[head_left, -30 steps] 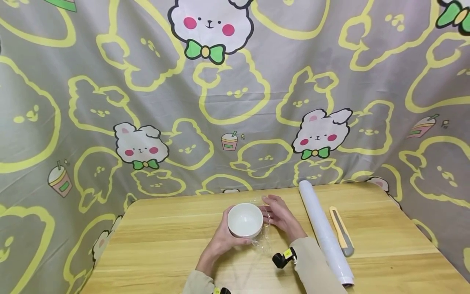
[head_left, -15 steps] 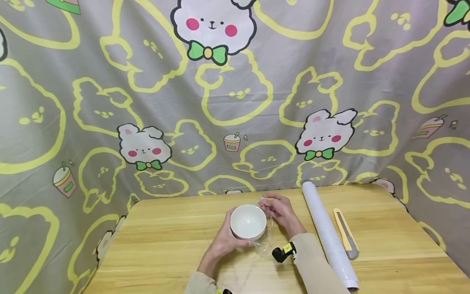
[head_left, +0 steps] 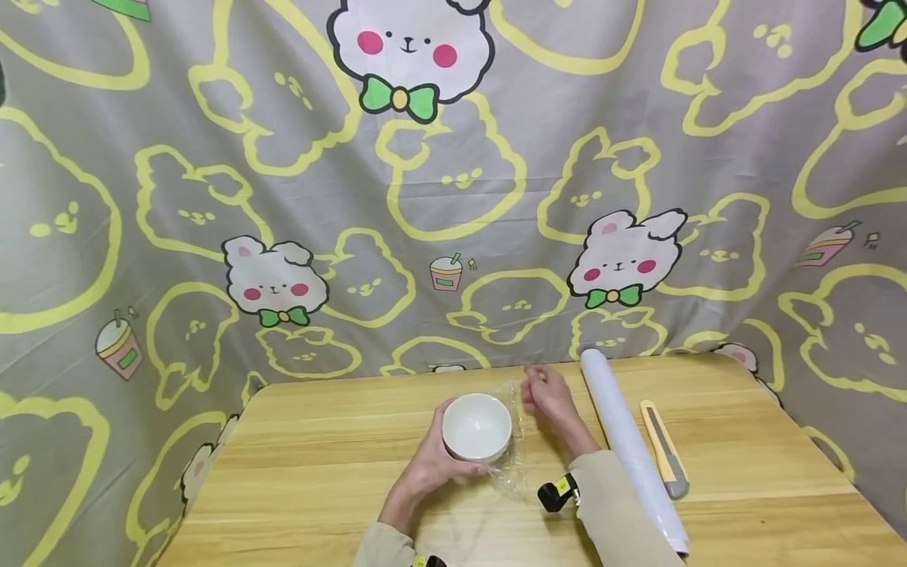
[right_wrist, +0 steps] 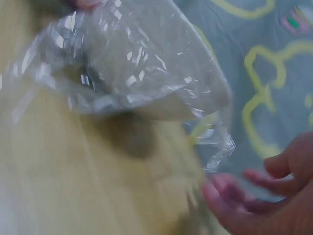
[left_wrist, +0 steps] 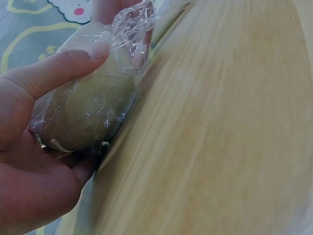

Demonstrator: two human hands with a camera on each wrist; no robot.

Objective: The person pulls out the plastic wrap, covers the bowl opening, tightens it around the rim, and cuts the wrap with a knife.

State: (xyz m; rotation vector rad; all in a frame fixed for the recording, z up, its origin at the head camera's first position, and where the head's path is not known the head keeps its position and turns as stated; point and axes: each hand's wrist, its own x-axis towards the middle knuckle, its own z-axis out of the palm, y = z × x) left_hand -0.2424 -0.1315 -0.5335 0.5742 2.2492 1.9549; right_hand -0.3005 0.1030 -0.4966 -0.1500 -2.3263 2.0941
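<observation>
A white bowl [head_left: 476,429] stands slightly tilted toward me, its mouth up, in the middle of the table. My left hand [head_left: 428,459] grips it from the left, thumb along the near side and fingers around the far side. Clear cling film [left_wrist: 133,30] clings crumpled to the bowl's outside, and a loose flap of film [right_wrist: 151,54] sticks out on the right. My right hand [head_left: 549,395] hovers right of the flap, fingers loosely bent, thumb apart from them. In the blurred right wrist view, the film's tail hangs close to the fingertips; contact is unclear.
Right of my right arm lies a long roll of cling film [head_left: 627,441], partly behind the sleeve. Beside it is a yellow and grey utility knife [head_left: 664,450]. A patterned curtain [head_left: 368,189] hangs behind the wooden table [head_left: 319,472].
My right hand first had its fingers at the bowl's right side, then at the film's far edge. Now it has drawn away to the right. My left hand keeps holding the bowl.
</observation>
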